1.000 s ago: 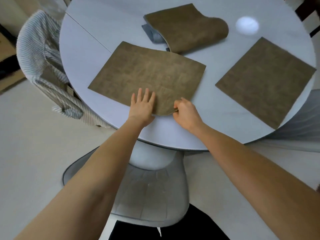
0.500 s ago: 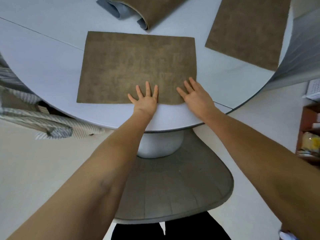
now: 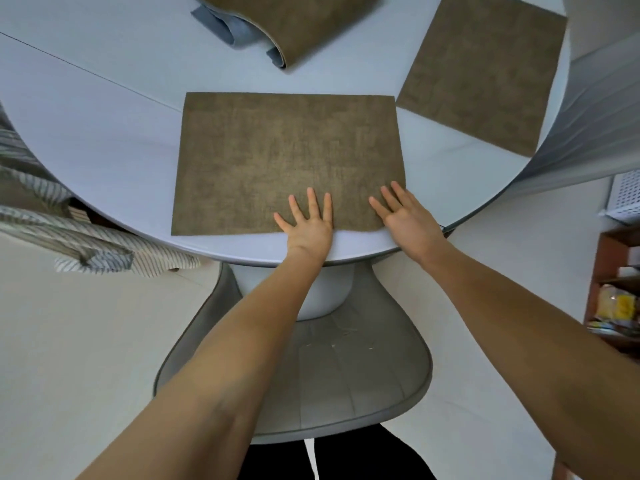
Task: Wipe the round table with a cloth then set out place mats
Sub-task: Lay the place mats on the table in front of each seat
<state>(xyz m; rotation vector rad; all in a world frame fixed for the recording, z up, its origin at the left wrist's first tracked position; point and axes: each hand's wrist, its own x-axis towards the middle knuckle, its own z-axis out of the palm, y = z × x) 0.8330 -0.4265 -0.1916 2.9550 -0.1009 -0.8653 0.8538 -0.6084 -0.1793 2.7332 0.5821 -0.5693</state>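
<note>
A brown place mat [image 3: 277, 154] lies flat on the white round table [image 3: 104, 133], square to the near edge. My left hand [image 3: 310, 225] rests flat on the mat's near edge, fingers spread. My right hand [image 3: 403, 216] lies flat on the mat's near right corner, fingers apart. A second brown mat [image 3: 485, 71] lies flat at the right of the table. At the far middle, a curled brown mat [image 3: 294, 22] sits over a folded blue-grey cloth [image 3: 228, 27].
A grey chair seat [image 3: 329, 375] stands under the table's near edge, by the white pedestal [image 3: 318, 289]. A striped cloth [image 3: 69, 237] hangs over a chair at the left. Another grey chair [image 3: 595, 109] is at the right, and a wooden shelf [image 3: 616, 289] at the far right.
The mat went from angled to square with the near edge. My right hand let go of its pinch on the corner and now lies flat. The view moved closer.
</note>
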